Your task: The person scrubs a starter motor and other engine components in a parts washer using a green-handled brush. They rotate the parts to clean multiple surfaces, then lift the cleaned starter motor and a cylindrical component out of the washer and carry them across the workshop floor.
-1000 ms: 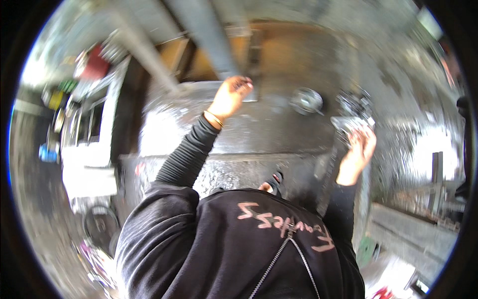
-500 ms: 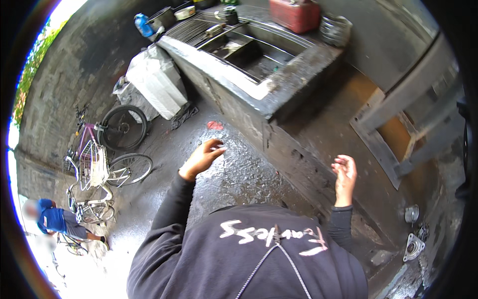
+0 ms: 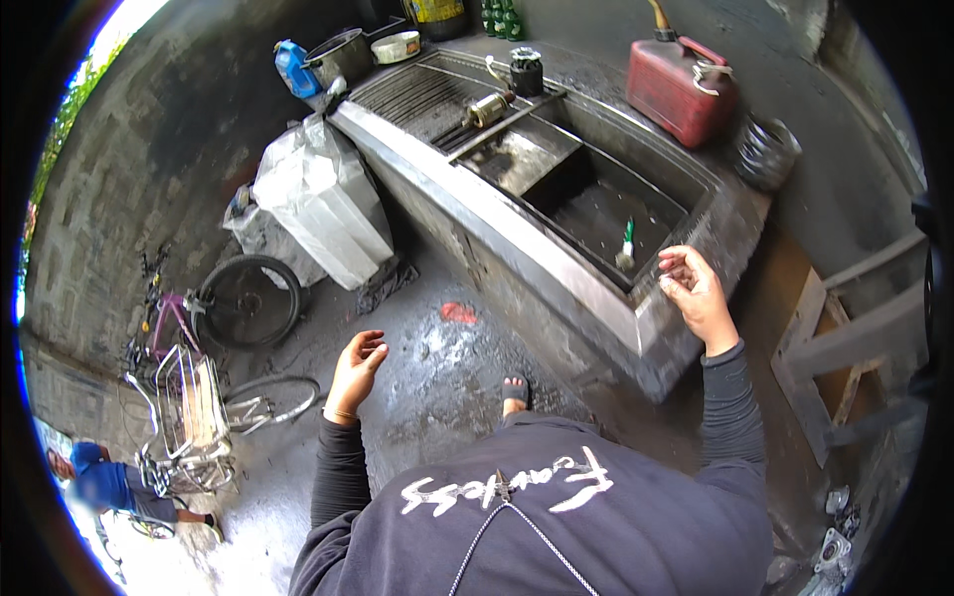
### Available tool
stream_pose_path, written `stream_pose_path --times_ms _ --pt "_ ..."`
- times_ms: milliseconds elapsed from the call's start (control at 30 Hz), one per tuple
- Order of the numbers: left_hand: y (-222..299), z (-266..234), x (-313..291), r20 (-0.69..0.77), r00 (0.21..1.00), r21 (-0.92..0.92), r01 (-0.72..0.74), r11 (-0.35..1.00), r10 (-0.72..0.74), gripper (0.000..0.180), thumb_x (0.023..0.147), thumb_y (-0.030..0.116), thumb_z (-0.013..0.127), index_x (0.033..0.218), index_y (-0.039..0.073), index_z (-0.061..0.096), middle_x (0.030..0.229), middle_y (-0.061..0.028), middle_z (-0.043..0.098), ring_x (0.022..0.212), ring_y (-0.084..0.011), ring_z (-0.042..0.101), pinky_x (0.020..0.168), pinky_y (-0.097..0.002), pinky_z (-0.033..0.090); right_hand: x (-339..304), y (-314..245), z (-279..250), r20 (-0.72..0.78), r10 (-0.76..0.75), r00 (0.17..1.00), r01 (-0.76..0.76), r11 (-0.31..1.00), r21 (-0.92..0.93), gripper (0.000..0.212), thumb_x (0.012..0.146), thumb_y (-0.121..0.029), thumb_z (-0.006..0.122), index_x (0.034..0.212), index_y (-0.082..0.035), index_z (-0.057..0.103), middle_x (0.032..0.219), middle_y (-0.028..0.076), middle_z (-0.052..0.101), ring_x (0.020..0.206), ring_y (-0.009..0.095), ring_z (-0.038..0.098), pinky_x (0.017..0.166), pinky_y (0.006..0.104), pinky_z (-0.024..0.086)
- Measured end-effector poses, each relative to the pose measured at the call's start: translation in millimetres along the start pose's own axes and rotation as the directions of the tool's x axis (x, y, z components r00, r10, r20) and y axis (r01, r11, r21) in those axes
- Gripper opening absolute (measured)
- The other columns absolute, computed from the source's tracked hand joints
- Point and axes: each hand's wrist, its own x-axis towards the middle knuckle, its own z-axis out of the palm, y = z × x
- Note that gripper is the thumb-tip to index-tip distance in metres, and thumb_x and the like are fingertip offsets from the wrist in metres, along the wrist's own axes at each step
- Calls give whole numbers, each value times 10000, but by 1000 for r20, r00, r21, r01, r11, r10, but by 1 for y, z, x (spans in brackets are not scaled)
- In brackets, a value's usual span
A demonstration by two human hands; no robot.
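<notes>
My left hand (image 3: 356, 375) hovers over the wet floor, fingers loosely bent and nothing visible in them. Near the front corner of a metal-edged wash basin (image 3: 636, 328), my right hand (image 3: 699, 298) is raised with its fingers slightly curled, also without a visible object. A brush (image 3: 626, 244) with a green and white handle lies inside the basin, close to that hand. On the basin's divider rests a metal cylindrical part (image 3: 487, 110), beside a dark can (image 3: 526, 73). A red jerrycan (image 3: 682, 91) stands on the ledge behind, with a crumpled clear plastic container (image 3: 767, 154) to its right.
A pot (image 3: 340, 62), a blue jug (image 3: 295, 70) and green bottles (image 3: 502, 20) line the back. White plastic sheeting (image 3: 323, 204) covers something left of the basin. Bicycles (image 3: 189, 397) and a person in blue (image 3: 109, 487) are at left; a wooden frame (image 3: 810, 368) stands at right.
I have come closer to the basin, which now fills more of the view. My right hand has risen to the basin's corner; my left hand is lower and further left. The brush now shows clearly.
</notes>
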Motion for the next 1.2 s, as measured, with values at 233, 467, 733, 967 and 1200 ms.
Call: stream_pose_path --times_ms 233,467,733,967,1200 --pt "81 -5 183 115 967 187 -244 951 226 399 902 197 705 1226 -6 590 1084 -153 665 1011 -227 639 896 -345 507 235 41 40 -8 10 1000 -9 1000 27 457 865 -104 734 1270 -80 524 949 8 541 794 71 540 722 242 488" --pt "147 26 368 325 859 367 -501 784 397 489 855 305 734 1206 -5 593 1082 -200 658 956 -312 650 826 -386 525 416 66 104 -125 126 984 -153 958 -242 816 759 -335 847 1389 -40 420 1114 190 587 1012 258 596 877 364 493" --pt "203 134 587 562 749 619 -662 423 350 699 765 543 757 1156 -7 571 1122 -245 639 1048 -386 640 884 -447 524 541 94 138 -357 202 912 -281 942 -184 1169 627 -399 933 1499 -2 264 1361 309 485 1308 351 476 1069 401 410" --pt "205 157 631 697 713 573 -620 535 79 807 698 499 823 1189 -50 493 1040 -245 699 961 -358 704 833 -419 560 616 138 176 -579 107 808 -277 937 -213 1158 532 -259 980 1432 6 302 1391 185 528 1328 290 484 1141 368 354" --pt "179 137 647 721 651 275 -583 765 237 727 695 426 814 1127 -82 524 967 -282 694 913 -395 701 829 -439 548 619 155 187 -681 -35 731 -169 958 -232 1034 566 -220 956 1378 -20 349 1286 182 611 1218 305 591 1049 368 457"
